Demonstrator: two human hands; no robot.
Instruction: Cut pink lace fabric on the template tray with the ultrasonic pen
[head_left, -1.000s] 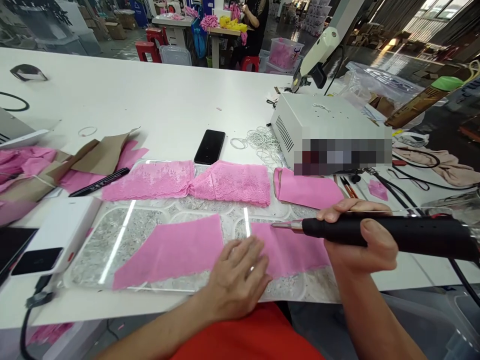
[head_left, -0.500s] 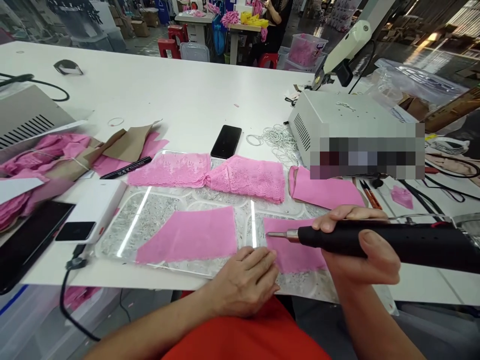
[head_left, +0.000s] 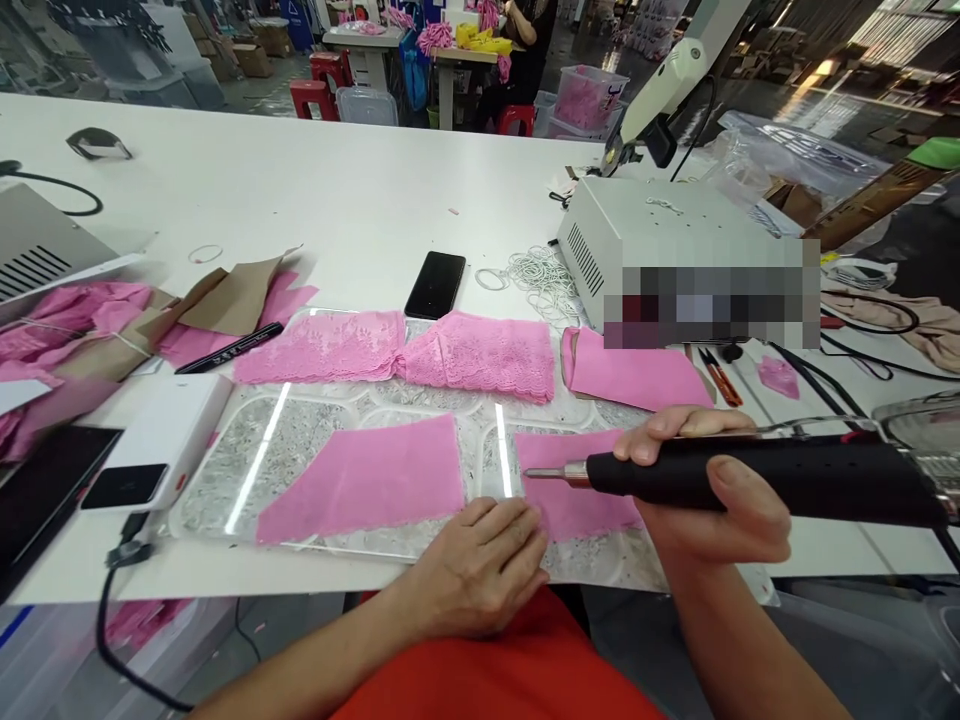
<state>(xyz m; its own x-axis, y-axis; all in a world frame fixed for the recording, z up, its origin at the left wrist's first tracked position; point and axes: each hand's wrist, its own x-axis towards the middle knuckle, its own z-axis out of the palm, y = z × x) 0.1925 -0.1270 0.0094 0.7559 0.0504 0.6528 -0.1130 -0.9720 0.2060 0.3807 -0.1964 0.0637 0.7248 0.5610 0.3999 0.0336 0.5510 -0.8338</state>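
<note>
Beyond the white table (head_left: 315, 200), I see a workshop with red stools (head_left: 315, 98) and a seated person (head_left: 517, 60) partly in view. My right hand (head_left: 716, 540) is clamped around a black handheld tool (head_left: 832, 475), thumb on the near side. Its pointed metal tip (head_left: 551, 473) lies over the right-hand pink fabric panel (head_left: 589, 512); I can't tell whether they touch. My left hand (head_left: 487, 575) is palm down beside that panel's near left corner, fingers together and bent; their undersides are hidden, so I can't tell if they grip anything. Left of it, a slant-ended pink panel (head_left: 375, 475) lies flat on a clear speckled sheet (head_left: 232, 455). Farther out I have two pink lace pieces (head_left: 480, 355) end to end, then a black smartphone (head_left: 435, 285), tangled white cord (head_left: 540, 280) and a vented grey box (head_left: 660, 215).
</note>
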